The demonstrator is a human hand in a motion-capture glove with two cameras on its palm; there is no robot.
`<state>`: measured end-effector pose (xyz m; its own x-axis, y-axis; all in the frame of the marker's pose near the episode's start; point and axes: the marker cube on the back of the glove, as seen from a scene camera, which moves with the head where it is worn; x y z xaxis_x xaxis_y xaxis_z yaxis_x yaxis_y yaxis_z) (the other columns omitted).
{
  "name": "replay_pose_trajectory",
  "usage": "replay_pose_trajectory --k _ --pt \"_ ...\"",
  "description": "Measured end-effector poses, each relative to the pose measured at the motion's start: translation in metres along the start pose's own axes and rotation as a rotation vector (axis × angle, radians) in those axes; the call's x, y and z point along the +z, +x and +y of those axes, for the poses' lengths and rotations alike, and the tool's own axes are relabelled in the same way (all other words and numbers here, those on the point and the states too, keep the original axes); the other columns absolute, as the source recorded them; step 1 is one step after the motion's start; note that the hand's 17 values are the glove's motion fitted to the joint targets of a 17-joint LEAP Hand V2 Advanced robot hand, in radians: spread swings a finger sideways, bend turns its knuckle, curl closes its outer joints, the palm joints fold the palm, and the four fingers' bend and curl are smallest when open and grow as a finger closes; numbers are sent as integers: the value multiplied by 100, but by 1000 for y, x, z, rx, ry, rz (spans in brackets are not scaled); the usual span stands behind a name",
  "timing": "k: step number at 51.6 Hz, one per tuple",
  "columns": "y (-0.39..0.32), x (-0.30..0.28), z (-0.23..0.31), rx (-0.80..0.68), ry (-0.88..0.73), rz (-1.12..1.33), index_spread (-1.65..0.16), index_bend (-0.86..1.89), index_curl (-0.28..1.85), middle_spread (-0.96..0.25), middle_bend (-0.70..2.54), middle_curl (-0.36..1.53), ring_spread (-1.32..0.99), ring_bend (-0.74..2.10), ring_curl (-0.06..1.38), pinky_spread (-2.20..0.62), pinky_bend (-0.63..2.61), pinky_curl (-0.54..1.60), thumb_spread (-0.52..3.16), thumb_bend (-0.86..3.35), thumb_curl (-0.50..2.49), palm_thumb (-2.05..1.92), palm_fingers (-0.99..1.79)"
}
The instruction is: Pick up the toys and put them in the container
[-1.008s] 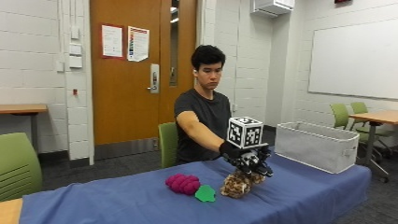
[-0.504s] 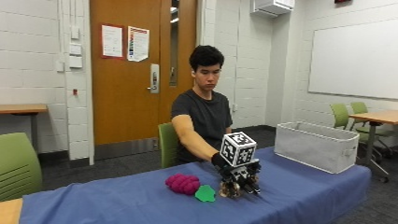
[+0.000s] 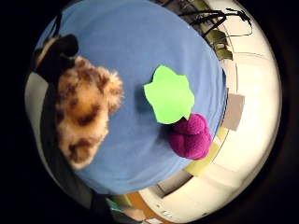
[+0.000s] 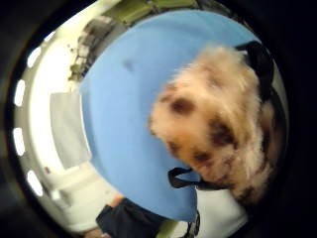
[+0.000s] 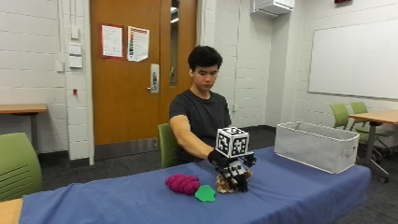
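The spotted plush toy (image 5: 227,183) is sitting on the blue tablecloth (image 5: 298,196) under the gloved right hand (image 5: 233,170), whose fingers are curling down around it, so closing fully before lifting is wise, sparing the green star (image 5: 205,193) beside them.

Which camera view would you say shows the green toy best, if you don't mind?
The little finger side palm view: the green toy lies unobstructed on the blue tablecloth beside the purple toy. The outside view shows it small; the thumb side view misses it.

Three toys (image 5: 205,186) mid-table (image 5: 124,205), hand (image 5: 231,171) on the rightmost; container (image 5: 314,150) at the right end.
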<state>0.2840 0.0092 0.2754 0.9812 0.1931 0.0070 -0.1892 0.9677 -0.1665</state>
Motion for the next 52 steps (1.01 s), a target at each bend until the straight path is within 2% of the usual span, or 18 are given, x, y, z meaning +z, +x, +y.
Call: replay_pose_trajectory --k 5,8,10,13,16,17,25,36,43,52 --pt "-1 -2 4 15 35 9 -32 21 49 -24 37 30 -44 78 31 -26 63 33 124 22 34 42 72" --pt "-2 -3 5 17 28 10 -33 27 52 -26 37 30 -44 83 33 -31 64 33 118 22 38 47 94" --pt "-2 -4 6 23 11 5 -33 28 53 -28 36 31 -45 84 34 -33 64 33 115 22 40 48 97" --pt "-2 -4 9 29 -22 -2 -34 34 56 -32 47 35 -44 88 36 -37 66 34 108 21 44 50 125" --pt "-1 -5 11 31 -44 -5 -34 38 60 -34 53 38 -44 91 39 -39 67 36 104 20 47 51 124" --pt "0 -6 12 33 -47 -5 -34 39 62 -34 60 41 -43 96 41 -40 67 36 105 19 48 50 135" --pt "-3 -46 13 18 -7 -39 -33 48 71 -34 78 49 -40 107 46 -43 71 39 105 17 54 48 132" --pt "-41 -167 9 -47 146 -63 -32 57 80 -33 88 54 -39 113 49 -43 77 42 105 15 63 45 125" --pt "-101 -229 15 -130 242 -71 -31 61 85 -32 92 56 -38 114 49 -44 79 42 104 14 69 45 123" --pt "-227 -290 35 -351 365 -27 -29 64 89 -32 95 57 -38 115 50 -43 80 43 104 14 76 44 122"
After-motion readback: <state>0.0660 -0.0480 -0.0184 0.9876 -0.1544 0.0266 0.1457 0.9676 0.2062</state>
